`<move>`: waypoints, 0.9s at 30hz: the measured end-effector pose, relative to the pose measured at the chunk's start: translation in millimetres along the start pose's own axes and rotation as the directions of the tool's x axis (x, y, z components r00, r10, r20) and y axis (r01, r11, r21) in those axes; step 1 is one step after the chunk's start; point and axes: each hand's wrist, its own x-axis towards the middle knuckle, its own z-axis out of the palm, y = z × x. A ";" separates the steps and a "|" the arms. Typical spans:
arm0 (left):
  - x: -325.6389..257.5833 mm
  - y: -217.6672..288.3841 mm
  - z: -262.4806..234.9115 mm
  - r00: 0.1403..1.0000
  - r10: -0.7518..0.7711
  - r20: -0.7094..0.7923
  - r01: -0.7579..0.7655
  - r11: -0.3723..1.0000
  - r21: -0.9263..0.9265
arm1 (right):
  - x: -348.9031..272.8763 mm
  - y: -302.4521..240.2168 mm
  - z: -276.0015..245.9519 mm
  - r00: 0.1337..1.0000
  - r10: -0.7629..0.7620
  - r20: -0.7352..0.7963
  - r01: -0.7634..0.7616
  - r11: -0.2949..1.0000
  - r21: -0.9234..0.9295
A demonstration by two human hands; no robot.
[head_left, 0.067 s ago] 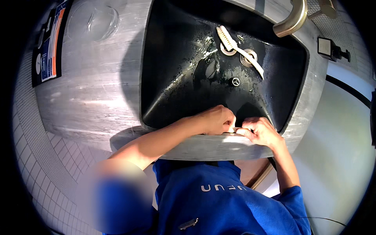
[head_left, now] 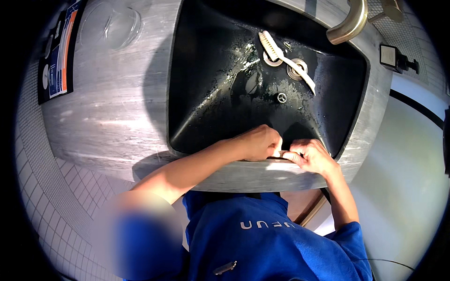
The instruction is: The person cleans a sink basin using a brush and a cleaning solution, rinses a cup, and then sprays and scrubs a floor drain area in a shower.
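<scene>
My left hand [head_left: 258, 143] and my right hand [head_left: 311, 156] meet at the near rim of a black sink basin [head_left: 201, 93]. Both are closed around a small pale object [head_left: 282, 153] held between their fingertips; what it is cannot be made out. A white toothbrush [head_left: 283, 56] lies across the wet bottom of the basin, over two round metal rings, with its bristle head to the left. A small drain fitting [head_left: 281, 98] sits just in front of it.
The basin is set in a grey streaked countertop [head_left: 112, 112]. A brass-coloured faucet spout [head_left: 349, 23] curves over the far rim. A clear glass dish [head_left: 110, 25] and a dark printed package [head_left: 56, 56] lie at the left. A small dispenser [head_left: 391, 57] stands at the right. White tiled floor lies below.
</scene>
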 end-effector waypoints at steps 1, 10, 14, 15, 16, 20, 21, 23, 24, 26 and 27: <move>4.3 -8.0 1.2 0.992 0.078 -0.103 -0.072 0.995 0.062 | 2.3 -0.6 -3.3 0.999 0.034 0.022 -0.033 0.996 -0.081; 4.1 -16.9 0.5 0.961 0.201 -0.188 -0.178 0.975 0.132 | 7.1 0.1 1.7 0.999 0.046 -0.015 -0.047 0.995 -0.082; 8.2 12.3 -9.6 0.993 -0.097 0.060 0.098 0.995 -0.020 | -4.3 1.2 -6.3 0.996 0.075 0.044 -0.075 0.997 0.020; 7.6 7.2 -5.4 0.998 -0.064 0.024 0.065 0.998 -0.023 | -4.8 0.5 -6.0 0.997 0.064 0.047 -0.065 0.997 0.030; 8.7 -0.3 -0.7 1.000 -0.025 -0.013 0.025 0.999 -0.023 | -2.8 1.5 -3.7 0.997 0.064 0.048 -0.066 0.997 0.027; 13.5 -13.9 -11.0 0.986 0.109 -0.128 -0.081 0.975 0.209 | 8.4 2.1 1.0 0.992 0.117 -0.055 -0.122 0.987 -0.107; 8.9 0.1 -18.1 1.000 0.011 -0.021 -0.009 0.993 0.121 | 5.3 2.9 1.3 0.997 0.074 -0.032 -0.075 0.996 -0.041; 1.7 3.0 -16.9 0.997 -0.036 0.062 0.034 0.999 0.022 | 2.5 -2.1 1.0 0.999 0.037 0.013 -0.038 0.999 0.034; 0.5 -7.8 -12.4 0.997 -0.045 0.059 0.043 0.999 0.023 | 6.1 -0.2 4.4 1.000 0.010 0.002 -0.010 1.000 -0.017; 10.5 -29.1 -10.8 0.963 0.173 -0.206 -0.143 0.978 0.154 | 16.8 -3.0 9.3 0.987 0.082 -0.136 -0.098 0.988 -0.118; 14.5 -28.7 -16.0 0.978 0.131 -0.164 -0.108 0.983 0.146 | 19.0 -2.5 9.8 0.984 0.097 -0.150 -0.116 0.985 -0.125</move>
